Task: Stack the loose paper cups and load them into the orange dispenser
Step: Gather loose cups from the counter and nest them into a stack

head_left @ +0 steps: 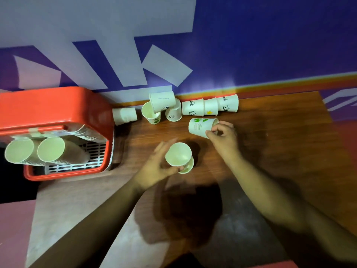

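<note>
The orange dispenser (58,105) stands at the left end of the wooden worktop (280,144), against the blue and white wall (270,45). Its open front holds two cup stacks (51,149) lying side by side with their mouths toward the camera. They rest on a white grille (94,149). The rims of a third stack (87,131) show behind them.

Loose cups lie along the back edge of the worktop:
- A lone cup (124,116) lies on its side just beside the dispenser.
- An upright cup (150,114) with green print stands mouth up.
- A tilted cup (162,102) rests across the upright cup's rim and against an upturned cup (173,113).
- Further right, a row of three cups (210,107) lies on its side, each cup touching the next. Whether they are nested cannot be told.

The left hand (160,165) holds a held pair of cups (178,154) near the middle of the worktop. The upper cup faces mouth up, and the rim of a second cup shows just below it. The left fingers (166,146) curve round the far side of the pair and the thumb presses the near side. Motion blur hides the exact contact.

The right hand (224,136) is closed on a green-printed cup (200,126) that lies on its side in front of the row. The right fingers (225,124) are curled. Thumb and forefinger pinch the cup at its rim.
</note>
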